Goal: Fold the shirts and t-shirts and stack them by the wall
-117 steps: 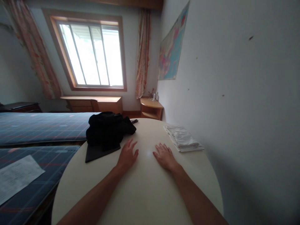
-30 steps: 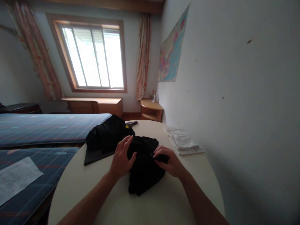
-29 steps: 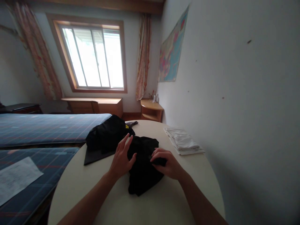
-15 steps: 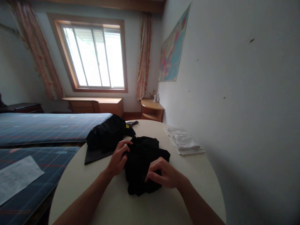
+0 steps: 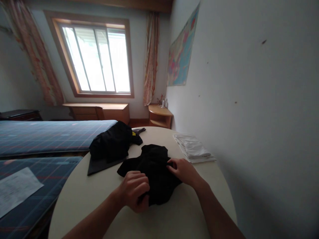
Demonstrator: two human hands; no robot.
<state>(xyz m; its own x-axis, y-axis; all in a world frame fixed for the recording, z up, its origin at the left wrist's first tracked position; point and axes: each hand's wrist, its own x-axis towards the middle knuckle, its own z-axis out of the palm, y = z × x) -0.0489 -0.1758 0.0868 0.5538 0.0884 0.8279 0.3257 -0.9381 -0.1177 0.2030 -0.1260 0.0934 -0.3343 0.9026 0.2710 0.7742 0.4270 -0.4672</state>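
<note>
A crumpled black garment (image 5: 156, 172) lies spread on the round table in front of me; its exact kind does not show. My left hand (image 5: 136, 191) is closed on its near left edge, fingers curled over the cloth and the thumb tucked under. My right hand (image 5: 183, 171) pinches the garment's right edge between thumb and fingers. A flap of the cloth sticks out to the left, beyond my left hand.
Behind left on the white table (image 5: 77, 205), a heap of black clothing (image 5: 109, 141) with a yellow patch rests on dark folded cloth (image 5: 102, 167). Folded white cloth (image 5: 193, 147) lies at the right near the wall. Plaid mattresses (image 5: 57, 136) and a paper sheet (image 5: 20, 189) are at left.
My left hand has come nearer and closed on the garment's near left edge. My right hand has shifted to its right edge. The garment is spread wider, with a flap out left.
</note>
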